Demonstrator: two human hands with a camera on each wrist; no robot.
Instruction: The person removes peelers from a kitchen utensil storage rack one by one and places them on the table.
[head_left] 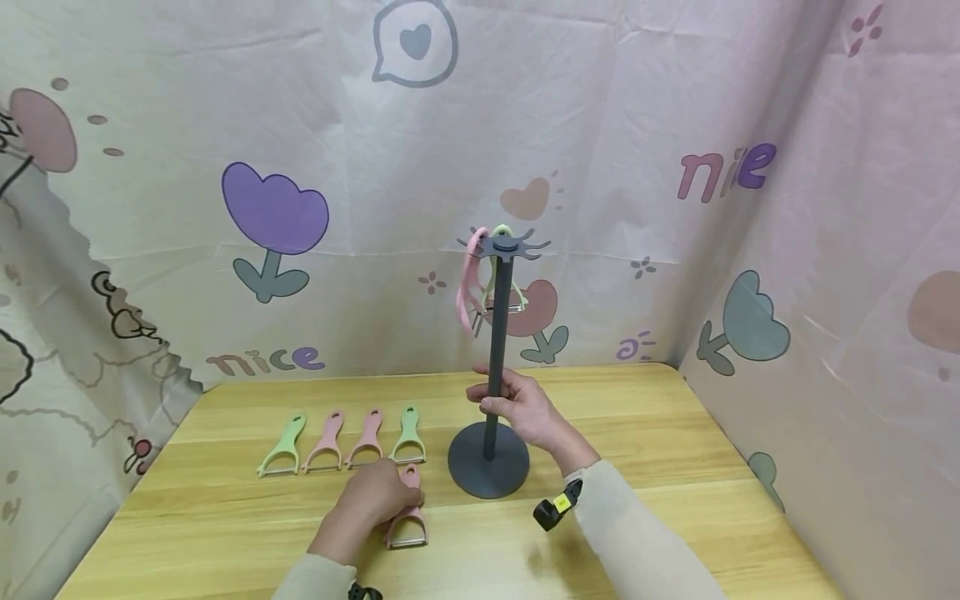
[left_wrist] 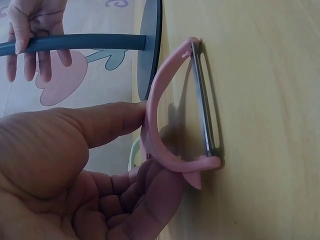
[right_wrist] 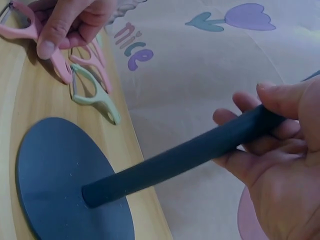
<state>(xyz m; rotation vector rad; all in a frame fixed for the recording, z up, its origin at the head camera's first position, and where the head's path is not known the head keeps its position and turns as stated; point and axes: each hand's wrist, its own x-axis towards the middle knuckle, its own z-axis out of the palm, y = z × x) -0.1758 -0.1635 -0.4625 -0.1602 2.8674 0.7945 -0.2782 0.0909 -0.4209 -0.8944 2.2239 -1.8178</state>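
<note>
Grey and upright, a stand (head_left: 501, 333) is set on the pale wooden worktop (head_left: 637, 467); from its hooked top, pink (head_left: 468, 279) and green (head_left: 502, 229) peelers are hung, though the exact number of pink ones cannot be told. Its pole is loosely encircled by the curled fingers and thumb of the right hand (head_left: 528, 408). Left of the round base (head_left: 468, 475), a pink peeler (left_wrist: 154, 115) is pinched, nearly closed, between the thumb and fingers of the left hand (head_left: 381, 492); whether the worktop is touched by it is unclear. Beyond it, a row is formed by a green peeler (head_left: 288, 439), two pink ones (head_left: 330, 433) (head_left: 370, 432) and another green one (head_left: 409, 429). Much of the pinched peeler is covered in the head view, whereas its curved frame and metal blade (left_wrist: 202, 100) are seen closely from the left wrist.
</note>
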